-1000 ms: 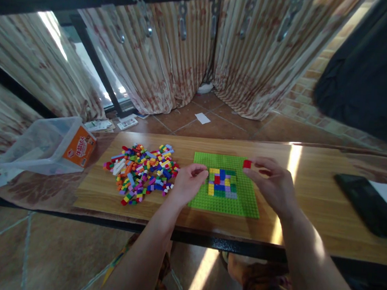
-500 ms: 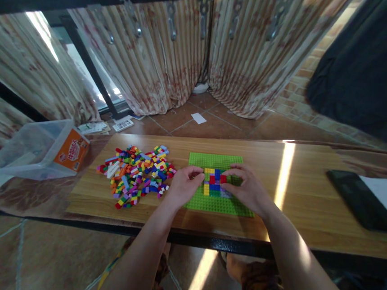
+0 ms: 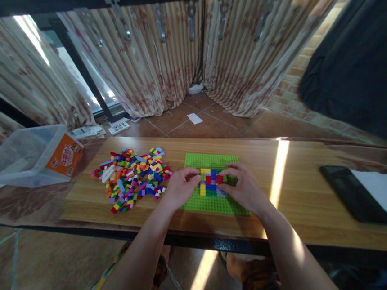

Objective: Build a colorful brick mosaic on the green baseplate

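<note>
A green studded baseplate (image 3: 211, 160) lies on the wooden table in front of me. At its middle sits a flat patch of toy bricks (image 3: 211, 187) in yellow, blue, red, green and lilac. My right hand (image 3: 246, 186) pinches a red brick (image 3: 219, 179) between thumb and fingers at the patch's right part. My left hand (image 3: 180, 188) is at the patch's left edge, thumb and index finger drawn together beside the yellow bricks. Whatever is between those left fingertips is hidden. Part of the patch's right side is covered by my right fingers.
A heap of loose coloured bricks (image 3: 133, 176) spreads over the table's left part. Left of the table stands a clear plastic bin (image 3: 26, 150) with an orange label. A black flat object (image 3: 355, 193) and white paper (image 3: 377, 190) lie at the right end.
The whole view has shifted slightly, so the scene sits a little further left. Both hands keep nearly the same place at the brick patch, the right one still on the red brick.
</note>
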Demonstrator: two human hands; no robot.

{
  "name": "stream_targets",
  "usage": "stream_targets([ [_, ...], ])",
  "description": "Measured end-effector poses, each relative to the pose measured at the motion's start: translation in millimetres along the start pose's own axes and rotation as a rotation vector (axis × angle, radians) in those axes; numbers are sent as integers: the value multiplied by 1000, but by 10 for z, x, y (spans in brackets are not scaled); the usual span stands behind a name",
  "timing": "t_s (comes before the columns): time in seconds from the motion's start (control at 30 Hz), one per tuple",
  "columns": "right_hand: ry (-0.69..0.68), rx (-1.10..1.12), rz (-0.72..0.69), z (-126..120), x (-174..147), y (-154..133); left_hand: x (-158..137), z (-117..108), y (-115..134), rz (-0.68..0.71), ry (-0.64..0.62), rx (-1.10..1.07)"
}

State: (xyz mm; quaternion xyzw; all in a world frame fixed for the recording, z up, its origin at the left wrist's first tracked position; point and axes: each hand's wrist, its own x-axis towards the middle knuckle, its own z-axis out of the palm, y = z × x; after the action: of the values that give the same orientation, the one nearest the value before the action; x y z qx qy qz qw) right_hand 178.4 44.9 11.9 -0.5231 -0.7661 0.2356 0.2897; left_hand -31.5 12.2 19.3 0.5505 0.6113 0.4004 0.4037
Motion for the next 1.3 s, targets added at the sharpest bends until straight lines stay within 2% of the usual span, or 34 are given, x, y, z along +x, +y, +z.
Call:
stream_targets([
  [0.17,-3,-36,-47,-12,-2,-21,1,-2,17,10,6,25],
  [0.43,-4,-207,-238,-56,-61,9,3,-11,51,-1,0,43],
  [0.57,-1,-241,-246,-57,-69,1,8,-8,51,-5,6,42],
  [0.73,3,-216,-194,-46,-68,-12,5,-6,47,7,6,59],
  [0.9,47,-96,-142,-45,-55,6,5,-3,48,39,14,74],
  [1.0,89,-21,-37,-49,-20,25,-22,11,96,71,34,128],
  [1.17,63,66,278,-27,66,28,-138,106,159,332,24,383],
  [1.3,76,80,307,9,109,-3,-214,202,112,471,-6,569],
])
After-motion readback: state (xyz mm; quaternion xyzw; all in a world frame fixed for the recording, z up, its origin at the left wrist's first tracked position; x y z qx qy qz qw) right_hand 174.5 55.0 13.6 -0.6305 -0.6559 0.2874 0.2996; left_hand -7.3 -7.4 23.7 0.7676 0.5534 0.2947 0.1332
